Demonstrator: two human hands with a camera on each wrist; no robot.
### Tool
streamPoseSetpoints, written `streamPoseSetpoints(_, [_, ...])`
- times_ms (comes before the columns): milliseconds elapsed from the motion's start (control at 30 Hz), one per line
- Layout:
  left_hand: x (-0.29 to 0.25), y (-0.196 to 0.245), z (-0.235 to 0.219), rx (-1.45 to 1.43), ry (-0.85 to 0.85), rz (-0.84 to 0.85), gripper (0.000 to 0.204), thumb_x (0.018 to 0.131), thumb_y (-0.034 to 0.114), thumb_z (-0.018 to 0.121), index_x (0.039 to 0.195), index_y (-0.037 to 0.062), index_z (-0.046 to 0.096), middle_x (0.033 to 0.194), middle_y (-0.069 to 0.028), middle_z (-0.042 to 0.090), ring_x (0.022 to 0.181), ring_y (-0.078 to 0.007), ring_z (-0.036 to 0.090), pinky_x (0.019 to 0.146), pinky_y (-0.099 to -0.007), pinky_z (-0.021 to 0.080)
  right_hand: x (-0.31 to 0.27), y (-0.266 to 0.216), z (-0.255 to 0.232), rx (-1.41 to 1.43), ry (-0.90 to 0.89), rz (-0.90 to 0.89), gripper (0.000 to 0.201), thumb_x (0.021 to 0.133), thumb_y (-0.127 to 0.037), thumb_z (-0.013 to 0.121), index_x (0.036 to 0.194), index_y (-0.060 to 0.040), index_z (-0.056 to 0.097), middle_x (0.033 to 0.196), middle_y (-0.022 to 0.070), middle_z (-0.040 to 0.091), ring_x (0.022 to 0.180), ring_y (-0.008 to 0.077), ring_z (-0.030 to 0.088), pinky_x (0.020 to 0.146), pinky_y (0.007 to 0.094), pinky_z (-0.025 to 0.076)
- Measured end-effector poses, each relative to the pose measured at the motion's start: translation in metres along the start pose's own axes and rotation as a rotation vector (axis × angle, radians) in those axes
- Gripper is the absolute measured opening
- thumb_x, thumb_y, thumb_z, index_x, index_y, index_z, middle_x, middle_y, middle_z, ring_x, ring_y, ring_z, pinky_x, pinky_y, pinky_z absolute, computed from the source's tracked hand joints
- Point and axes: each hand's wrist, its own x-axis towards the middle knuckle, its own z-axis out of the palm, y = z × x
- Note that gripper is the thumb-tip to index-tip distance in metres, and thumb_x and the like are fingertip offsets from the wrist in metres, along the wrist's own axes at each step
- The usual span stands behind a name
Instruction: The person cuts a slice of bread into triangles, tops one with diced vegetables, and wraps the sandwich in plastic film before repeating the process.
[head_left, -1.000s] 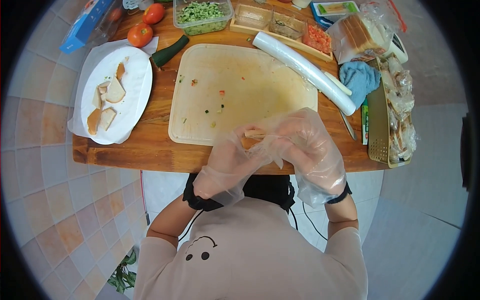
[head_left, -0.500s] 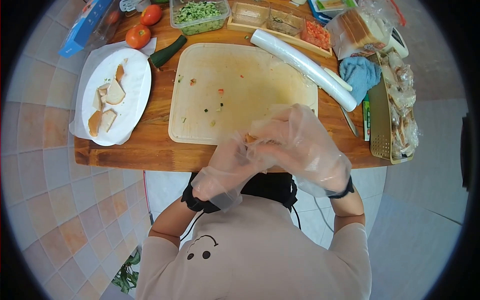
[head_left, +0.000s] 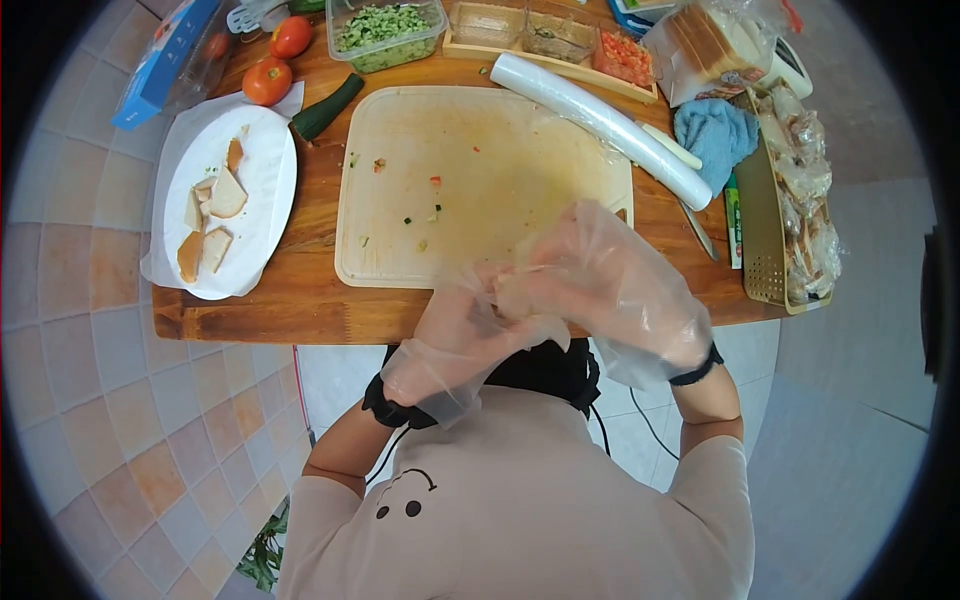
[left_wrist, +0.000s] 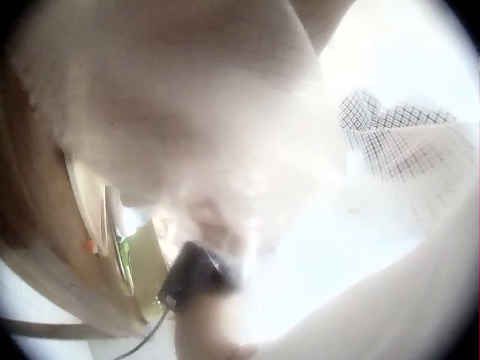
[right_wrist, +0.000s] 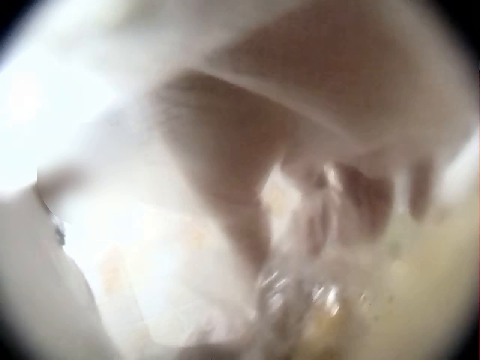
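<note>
Both hands wear loose clear plastic gloves and meet over the near edge of the cutting board (head_left: 480, 180). Between their fingertips they hold a small bundle in clear plastic film (right_wrist: 326, 319), mostly hidden by the gloves; a yellowish-brown part shows through in the right wrist view. My left hand (head_left: 455, 325) grips it from the left with curled fingers. From the right, my right hand (head_left: 605, 275) pinches it, thumb and fingers bent round the film. The left wrist view is blurred and mostly filled by glove.
Left is an oval plate (head_left: 270, 200) with bread scraps; behind it lie tomatoes (head_left: 267, 80) and a cut cucumber (head_left: 328, 108). A roll of cling film (head_left: 600, 128) crosses the board's far right corner. Farther right are a blue cloth (head_left: 716, 140), a knife (head_left: 698, 230) and a basket (head_left: 765, 230) of wrapped items.
My right hand has turned and its wrist has swung outward to the right. The pale brown piece seen between the hands earlier is now covered by the fingers. The head view has shifted slightly.
</note>
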Motion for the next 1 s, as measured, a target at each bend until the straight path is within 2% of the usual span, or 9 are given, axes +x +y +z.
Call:
streamPoseSetpoints(67, [0.002, 0.005, 0.000, -0.022, -0.011, -0.020, 0.052, 0.087, 0.008, 0.079, 0.134, 0.0008, 0.058, 0.123, -0.0089, 0.068, 0.112, -0.0176, 0.065, 0.099, -0.0339, 0.052, -0.002, 0.011, 0.007, 0.241, -0.004, 0.086, 0.028, 0.092, -0.023, 0.077, 0.108, -0.0021, 0.066, 0.093, 0.0038, 0.063, 0.089, 0.0131, 0.061, 0.080, 0.0296, 0.049])
streamPoseSetpoints(200, [0.000, -0.003, -0.008, 0.265, 0.022, 0.292, 0.055, 0.085, 0.004, 0.080, 0.136, 0.0012, 0.057, 0.123, -0.0093, 0.068, 0.113, -0.0180, 0.066, 0.095, -0.0337, 0.054, 0.003, 0.011, 0.010, 0.462, -0.019, 0.192, 0.023, 0.099, -0.025, 0.071, 0.098, -0.0036, 0.064, 0.086, -0.0007, 0.062, 0.080, 0.0052, 0.056, 0.070, 0.0233, 0.048])
streamPoseSetpoints(267, [-0.002, -0.005, -0.008, 0.393, 0.065, 0.436, 0.064, 0.083, 0.001, 0.080, 0.140, 0.0013, 0.053, 0.124, -0.0104, 0.068, 0.112, -0.0194, 0.067, 0.094, -0.0346, 0.055, 0.008, 0.016, 0.016, 0.589, -0.001, 0.184, 0.023, 0.099, -0.025, 0.071, 0.098, -0.0032, 0.064, 0.087, -0.0010, 0.063, 0.080, 0.0048, 0.056, 0.070, 0.0227, 0.048])
streamPoseSetpoints(367, [-0.007, -0.020, 0.003, 0.056, 0.244, 0.333, 0.088, 0.078, -0.003, 0.083, 0.153, 0.0015, 0.037, 0.123, -0.0139, 0.070, 0.111, -0.0239, 0.069, 0.091, -0.0370, 0.056, 0.012, 0.022, 0.019, 0.724, -0.049, 0.229, 0.024, 0.100, -0.025, 0.071, 0.099, -0.0025, 0.064, 0.088, -0.0009, 0.064, 0.082, 0.0047, 0.057, 0.072, 0.0223, 0.049])
streamPoseSetpoints(567, [-0.008, -0.032, -0.012, 0.321, 0.216, 0.608, 0.112, 0.074, 0.000, 0.089, 0.161, 0.0005, 0.017, 0.127, -0.0196, 0.069, 0.112, -0.0314, 0.070, 0.093, -0.0401, 0.056, 0.013, 0.013, 0.019, 0.776, -0.136, 0.244, 0.025, 0.101, -0.027, 0.069, 0.099, -0.0028, 0.061, 0.090, -0.0014, 0.064, 0.083, 0.0045, 0.058, 0.073, 0.0213, 0.049])
streamPoseSetpoints(700, [-0.011, -0.026, -0.018, 0.592, 0.240, 0.623, 0.105, 0.071, 0.002, 0.090, 0.157, 0.0010, 0.030, 0.124, -0.0170, 0.071, 0.107, -0.0346, 0.070, 0.089, -0.0418, 0.055, 0.012, 0.014, 0.022, 0.929, -0.180, 0.267, 0.027, 0.102, -0.028, 0.068, 0.103, -0.0030, 0.059, 0.093, -0.0016, 0.063, 0.084, 0.0044, 0.058, 0.074, 0.0203, 0.048])
streamPoseSetpoints(767, [-0.011, 0.003, -0.018, 0.790, 0.223, 0.631, 0.097, 0.068, 0.004, 0.091, 0.152, 0.0016, 0.042, 0.119, -0.0141, 0.073, 0.103, -0.0348, 0.069, 0.088, -0.0419, 0.054, 0.017, 0.033, 0.027, 0.893, -0.260, 0.166, 0.028, 0.103, -0.030, 0.066, 0.105, -0.0029, 0.059, 0.095, -0.0015, 0.062, 0.085, 0.0040, 0.057, 0.073, 0.0202, 0.048])
streamPoseSetpoints(833, [-0.010, 0.027, -0.013, 0.820, 0.188, 0.620, 0.084, 0.067, 0.006, 0.091, 0.142, 0.0045, 0.053, 0.119, -0.0119, 0.073, 0.102, -0.0337, 0.068, 0.088, -0.0403, 0.054, 0.017, 0.043, 0.029, 0.933, -0.314, 0.140, 0.028, 0.103, -0.030, 0.064, 0.106, -0.0028, 0.058, 0.096, -0.0016, 0.062, 0.085, 0.0039, 0.057, 0.073, 0.0200, 0.047])
streamPoseSetpoints(1000, [-0.014, 0.007, -0.024, 0.774, 0.180, 0.542, 0.066, 0.069, 0.006, 0.090, 0.129, 0.0097, 0.064, 0.121, -0.0081, 0.072, 0.106, -0.0298, 0.067, 0.089, -0.0368, 0.054, 0.020, 0.046, 0.031, 0.988, -0.347, 0.156, 0.034, 0.104, -0.033, 0.061, 0.112, -0.0002, 0.060, 0.099, 0.0010, 0.063, 0.085, 0.0075, 0.058, 0.074, 0.0228, 0.048])
